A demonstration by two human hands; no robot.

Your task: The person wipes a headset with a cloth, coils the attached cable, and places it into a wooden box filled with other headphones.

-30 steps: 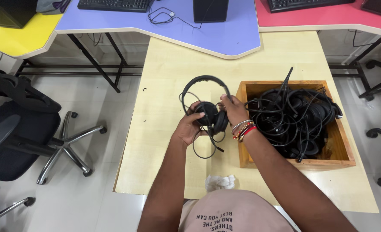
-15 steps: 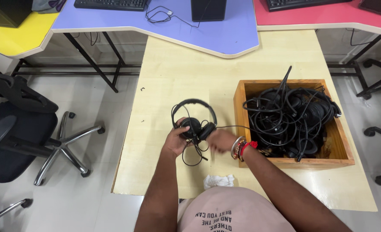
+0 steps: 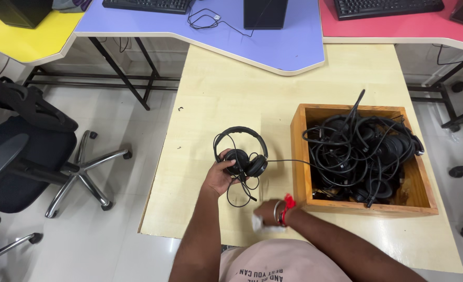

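A black headset (image 3: 242, 154) was held in the left hand (image 3: 220, 176), above the pale yellow counter (image 3: 226, 99). The grip of this hand was closed around one ear cup, with the fingers wrapped from below, and the headband stood up in an arch above the hand. A thin black cable (image 3: 286, 161) was stretched from the headset to the right, over the edge of the wooden box (image 3: 302, 156), and a loop of it hung down below the ear cups.

The right hand (image 3: 265, 213) was lowered to the near edge of the counter, where it was laid on a crumpled white cloth (image 3: 256, 223). Whether the grip of this hand was closed on the cloth or only rested on it could not be told, because the fingers were blurred and partly hidden. Some bangles and a red thread (image 3: 283, 206) were worn on that wrist.

The wooden box was placed on the right part of the counter and was filled with a tangle of other black headsets and cables (image 3: 359, 151) (one microphone arm stood out above the far rim). Beyond the counter, a blue desk (image 3: 294, 42) with a keyboard (image 3: 148, 5) was seen, and a black office chair (image 3: 22, 156) was standing on the floor at the left.
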